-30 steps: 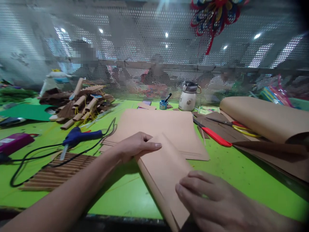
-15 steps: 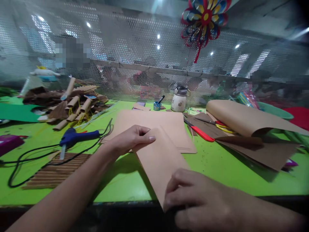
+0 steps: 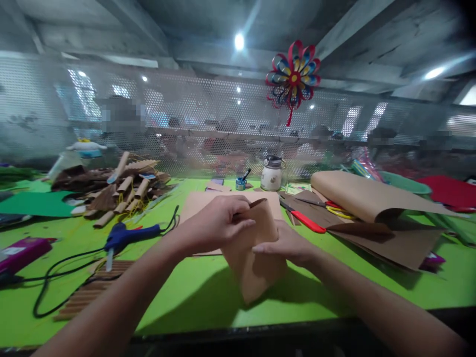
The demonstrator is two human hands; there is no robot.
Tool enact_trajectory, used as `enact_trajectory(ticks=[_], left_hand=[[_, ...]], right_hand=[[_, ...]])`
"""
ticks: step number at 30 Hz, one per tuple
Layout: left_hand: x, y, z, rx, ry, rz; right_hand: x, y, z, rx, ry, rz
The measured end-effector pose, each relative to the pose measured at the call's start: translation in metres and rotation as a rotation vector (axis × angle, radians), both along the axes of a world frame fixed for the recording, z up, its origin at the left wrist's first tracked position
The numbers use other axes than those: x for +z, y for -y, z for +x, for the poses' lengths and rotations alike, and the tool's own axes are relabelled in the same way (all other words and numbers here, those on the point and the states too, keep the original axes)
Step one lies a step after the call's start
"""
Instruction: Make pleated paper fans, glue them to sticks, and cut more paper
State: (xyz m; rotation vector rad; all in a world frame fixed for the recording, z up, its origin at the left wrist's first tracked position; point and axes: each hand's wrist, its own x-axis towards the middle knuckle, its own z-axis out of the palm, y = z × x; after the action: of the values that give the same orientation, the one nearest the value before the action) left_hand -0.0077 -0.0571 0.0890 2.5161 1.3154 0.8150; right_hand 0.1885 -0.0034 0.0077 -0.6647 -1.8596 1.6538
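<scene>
A folded piece of brown paper [image 3: 256, 267] is held up over the green table, its lower corner pointing down. My left hand [image 3: 226, 218] pinches its upper left edge. On its right side, my right hand [image 3: 284, 243] grips it with the thumb across the front. Behind both hands lie flat sheets of light brown paper [image 3: 197, 201], partly hidden by my left hand.
At left are a blue glue gun [image 3: 130, 235] with a black cord, corrugated cardboard [image 3: 85, 295] and a pile of cardboard rolls [image 3: 126, 183]. Red-handled scissors [image 3: 308, 221], a white jar [image 3: 271, 176] and a large rolled brown sheet [image 3: 357, 196] stand or lie behind and right.
My right hand has moved up and away from the near edge. The paper, flatter and stretched toward me before, is now raised and bent between both hands. The view has tilted upward.
</scene>
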Motion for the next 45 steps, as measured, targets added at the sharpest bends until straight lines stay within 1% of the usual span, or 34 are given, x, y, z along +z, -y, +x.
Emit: enact_trajectory(ticks=[1, 3, 5, 6, 7, 8, 10, 11, 12, 13, 14, 17, 18, 21, 25, 30, 34, 36, 38, 41, 43, 45], left_hand=[[0.001, -0.001, 0.001, 0.001, 0.001, 0.045], [0.0, -0.001, 0.003, 0.031, 0.092, 0.117], [-0.007, -0.002, 0.004, 0.103, 0.261, 0.156], [-0.012, -0.002, 0.004, 0.141, 0.361, 0.14], [-0.018, -0.002, 0.005, 0.172, 0.467, 0.09], [-0.025, -0.002, 0.006, 0.174, 0.574, 0.003], [-0.04, -0.001, 0.01, 0.107, 0.767, -0.231], [-0.048, -0.001, 0.013, 0.045, 0.817, -0.341], [-0.054, -0.001, 0.016, -0.009, 0.817, -0.43], [-0.06, 0.0, 0.02, -0.011, 0.823, -0.461], [-0.065, 0.001, 0.023, 0.025, 0.828, -0.461], [-0.073, 0.003, 0.032, 0.197, 0.881, -0.37], [-0.075, 0.003, 0.033, 0.234, 0.9, -0.345], [-0.079, 0.005, 0.034, 0.265, 0.941, -0.317], [-0.081, 0.009, 0.033, 0.261, 1.007, -0.387], [-0.081, 0.02, 0.034, 0.169, 1.042, -0.502], [-0.086, 0.022, 0.034, 0.096, 1.081, -0.584], [-0.088, 0.02, 0.035, 0.13, 1.065, -0.573], [-0.09, 0.017, 0.036, 0.191, 1.045, -0.575], [-0.09, 0.015, 0.038, 0.235, 1.036, -0.642], [-0.089, 0.014, 0.037, 0.239, 1.05, -0.669], [-0.088, 0.014, 0.035, 0.227, 1.081, -0.697]], right_hand=[[-0.004, -0.002, 0.0, -0.044, -0.023, 0.004], [-0.01, -0.006, 0.003, -0.138, -0.071, 0.019], [-0.014, -0.011, 0.007, -0.229, -0.127, 0.057], [-0.015, -0.012, 0.01, -0.264, -0.154, 0.089], [-0.015, -0.013, 0.012, -0.282, -0.177, 0.12], [-0.015, -0.013, 0.014, -0.287, -0.197, 0.146], [-0.015, -0.012, 0.016, -0.264, -0.219, 0.175], [-0.015, -0.011, 0.016, -0.247, -0.223, 0.179], [-0.015, -0.01, 0.016, -0.234, -0.226, 0.18], [-0.015, -0.009, 0.016, -0.228, -0.233, 0.185], [-0.016, -0.008, 0.015, -0.226, -0.239, 0.195], [-0.02, -0.005, 0.011, -0.219, -0.253, 0.214], [-0.022, -0.005, 0.01, -0.22, -0.257, 0.219], [-0.027, -0.001, 0.005, -0.234, -0.268, 0.227], [-0.03, 0.005, 0.0, -0.268, -0.261, 0.211], [-0.029, 0.01, -0.001, -0.336, -0.254, 0.249], [-0.034, 0.008, -0.002, -0.401, -0.227, 0.327], [-0.038, 0.006, -0.003, -0.423, -0.23, 0.36], [-0.04, 0.005, -0.004, -0.444, -0.234, 0.361], [-0.038, 0.006, -0.006, -0.469, -0.223, 0.332], [-0.036, 0.007, -0.006, -0.443, -0.214, 0.304], [-0.034, 0.008, -0.005, -0.378, -0.214, 0.267]])
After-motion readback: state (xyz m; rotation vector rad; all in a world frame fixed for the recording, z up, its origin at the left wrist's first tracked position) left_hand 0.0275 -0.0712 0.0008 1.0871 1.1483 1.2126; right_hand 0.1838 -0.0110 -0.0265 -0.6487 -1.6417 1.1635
